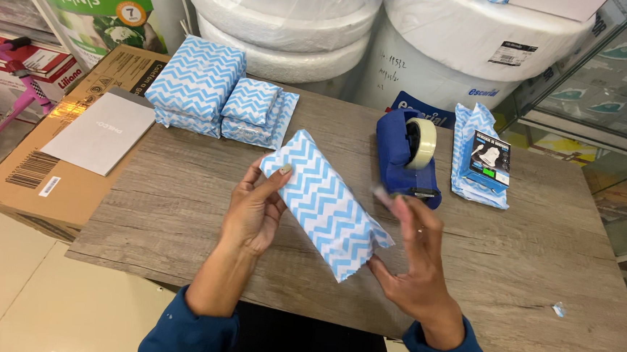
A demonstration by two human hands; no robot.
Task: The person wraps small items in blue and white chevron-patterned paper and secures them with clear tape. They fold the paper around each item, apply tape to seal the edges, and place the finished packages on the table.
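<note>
I hold a parcel [323, 202] wrapped in blue-and-white zigzag paper above the wooden table [181, 197]. My left hand [257, 209] grips its left side, thumb on the upper edge. My right hand [413, 258] supports the lower right end with its thumb, and a small piece of clear tape [383, 196] sticks to its raised fingertips. A blue tape dispenser [407, 158] with a roll of clear tape stands just behind my right hand.
Three wrapped parcels [220, 98] sit stacked at the back left. A small black box [488, 159] lies on a zigzag sheet at the right. A cardboard box [69, 146] with a grey envelope stands left of the table. Big white rolls [437, 46] line the back.
</note>
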